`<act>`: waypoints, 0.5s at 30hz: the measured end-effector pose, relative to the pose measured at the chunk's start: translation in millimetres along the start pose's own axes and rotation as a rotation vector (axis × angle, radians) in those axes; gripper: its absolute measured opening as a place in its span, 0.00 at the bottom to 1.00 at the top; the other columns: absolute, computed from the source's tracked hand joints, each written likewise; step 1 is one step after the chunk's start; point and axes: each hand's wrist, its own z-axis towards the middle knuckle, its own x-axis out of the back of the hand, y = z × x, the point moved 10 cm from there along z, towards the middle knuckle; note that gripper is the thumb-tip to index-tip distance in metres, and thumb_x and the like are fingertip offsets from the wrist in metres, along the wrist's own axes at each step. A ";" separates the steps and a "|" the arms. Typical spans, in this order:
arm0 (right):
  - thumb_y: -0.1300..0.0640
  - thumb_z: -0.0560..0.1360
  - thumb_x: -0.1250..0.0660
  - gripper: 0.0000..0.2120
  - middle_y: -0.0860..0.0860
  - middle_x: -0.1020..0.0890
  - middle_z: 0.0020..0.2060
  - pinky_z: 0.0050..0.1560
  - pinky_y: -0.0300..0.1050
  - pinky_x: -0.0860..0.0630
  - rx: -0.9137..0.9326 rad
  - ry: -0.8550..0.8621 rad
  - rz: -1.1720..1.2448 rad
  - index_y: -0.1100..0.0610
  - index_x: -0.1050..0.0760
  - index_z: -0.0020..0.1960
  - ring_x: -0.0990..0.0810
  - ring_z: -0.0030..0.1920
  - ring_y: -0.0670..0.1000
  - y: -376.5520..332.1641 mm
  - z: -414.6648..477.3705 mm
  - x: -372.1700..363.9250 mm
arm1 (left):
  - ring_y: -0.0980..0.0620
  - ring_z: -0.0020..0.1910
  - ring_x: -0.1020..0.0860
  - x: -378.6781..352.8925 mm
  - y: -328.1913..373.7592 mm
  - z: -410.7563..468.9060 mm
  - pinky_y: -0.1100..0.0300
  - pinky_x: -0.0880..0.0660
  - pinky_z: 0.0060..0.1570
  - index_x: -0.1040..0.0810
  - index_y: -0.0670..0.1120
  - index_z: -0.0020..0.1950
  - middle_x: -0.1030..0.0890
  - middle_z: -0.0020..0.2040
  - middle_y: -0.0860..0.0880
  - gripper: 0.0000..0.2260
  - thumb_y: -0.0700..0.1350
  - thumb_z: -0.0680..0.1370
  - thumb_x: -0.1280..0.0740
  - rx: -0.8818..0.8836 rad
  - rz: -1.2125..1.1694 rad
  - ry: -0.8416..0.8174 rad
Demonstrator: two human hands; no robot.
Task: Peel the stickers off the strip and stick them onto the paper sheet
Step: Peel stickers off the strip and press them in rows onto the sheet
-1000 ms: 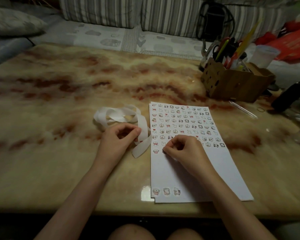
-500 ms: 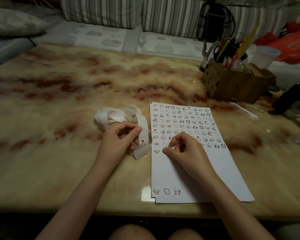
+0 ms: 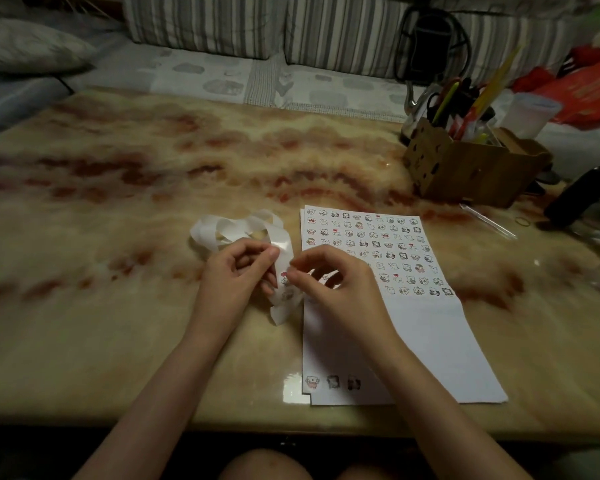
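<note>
A white paper sheet (image 3: 426,341) lies on the marble table, its upper half covered with rows of small cartoon stickers and three more near its lower left corner. A long curled white backing strip (image 3: 222,228) lies to its left. My left hand (image 3: 236,275) pinches the strip's near end upright. My right hand (image 3: 329,282) has come across the sheet's left edge, its thumb and forefinger tips touching a small sticker with a red mark (image 3: 284,278) on the strip. Whether the sticker has lifted off I cannot tell.
A brown cardboard box (image 3: 465,168) full of pens and scissors stands at the back right, with a clear pen (image 3: 489,221), a rubber band (image 3: 522,221) and a dark object (image 3: 582,195) near it. Striped cushions line the far side. My knees show below the table edge.
My right hand left the sheet, where it was pressing a sticker, and moved left to the strip. My left hand lifted and turned the strip's end toward it.
</note>
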 end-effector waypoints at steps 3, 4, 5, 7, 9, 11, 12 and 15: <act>0.62 0.71 0.27 0.05 0.43 0.18 0.35 0.37 0.31 0.31 0.000 0.005 0.058 0.52 0.19 0.43 0.23 0.37 0.39 -0.3 1.9 -3.5 | 0.56 0.24 0.24 1.0 1.7 -0.8 0.68 0.26 0.29 0.21 0.42 0.43 0.21 0.28 0.50 0.04 0.36 0.76 0.34 -0.005 0.005 0.006; 0.62 0.71 0.27 0.05 0.44 0.18 0.35 0.37 0.32 0.30 -0.002 0.011 0.075 0.53 0.19 0.43 0.22 0.37 0.39 -0.5 2.1 -2.9 | 0.56 0.25 0.24 0.5 2.4 -1.4 0.68 0.26 0.29 0.21 0.41 0.42 0.20 0.28 0.50 0.05 0.37 0.77 0.35 -0.009 0.005 -0.001; 0.63 0.71 0.27 0.06 0.44 0.17 0.35 0.37 0.34 0.29 -0.003 0.020 0.089 0.53 0.19 0.43 0.22 0.37 0.40 -0.8 2.4 -1.9 | 0.56 0.26 0.24 -0.9 3.4 -2.2 0.67 0.25 0.29 0.21 0.41 0.41 0.20 0.29 0.50 0.06 0.38 0.77 0.36 -0.014 0.003 -0.012; 0.63 0.71 0.27 0.06 0.46 0.17 0.36 0.38 0.34 0.28 0.003 0.041 0.102 0.53 0.19 0.43 0.21 0.38 0.40 -1.7 2.7 1.2 | 0.55 0.29 0.23 -2.3 4.1 -3.5 0.66 0.25 0.30 0.20 0.41 0.39 0.20 0.31 0.50 0.09 0.40 0.78 0.36 -0.025 0.009 -0.034; 0.63 0.71 0.27 0.06 0.45 0.16 0.36 0.38 0.33 0.28 0.012 0.053 0.090 0.53 0.18 0.43 0.21 0.38 0.40 -2.5 3.2 3.7 | 0.55 0.31 0.23 -4.4 6.7 -4.9 0.65 0.24 0.32 0.19 0.42 0.38 0.19 0.32 0.50 0.09 0.39 0.77 0.34 -0.049 0.049 -0.060; 0.63 0.71 0.27 0.06 0.44 0.17 0.36 0.38 0.31 0.29 0.010 0.052 0.073 0.52 0.18 0.43 0.21 0.38 0.40 -1.5 3.0 4.4 | 0.56 0.31 0.22 -7.8 9.4 -6.5 0.66 0.24 0.33 0.19 0.44 0.38 0.19 0.33 0.49 0.07 0.37 0.75 0.32 -0.062 0.073 -0.085; 0.62 0.71 0.27 0.06 0.43 0.17 0.36 0.38 0.31 0.29 0.008 0.053 0.069 0.52 0.19 0.43 0.21 0.38 0.40 -0.7 2.7 4.8 | 0.56 0.31 0.22 -9.3 10.8 -7.2 0.66 0.24 0.33 0.19 0.44 0.38 0.19 0.32 0.49 0.06 0.37 0.75 0.32 -0.065 0.073 -0.091; 0.62 0.71 0.28 0.04 0.44 0.17 0.36 0.39 0.31 0.29 0.018 0.055 0.046 0.54 0.18 0.44 0.21 0.38 0.40 0.0 1.3 5.5 | 0.56 0.30 0.23 -11.7 13.3 -8.3 0.67 0.25 0.32 0.19 0.43 0.38 0.19 0.31 0.51 0.07 0.35 0.74 0.32 -0.065 0.071 -0.099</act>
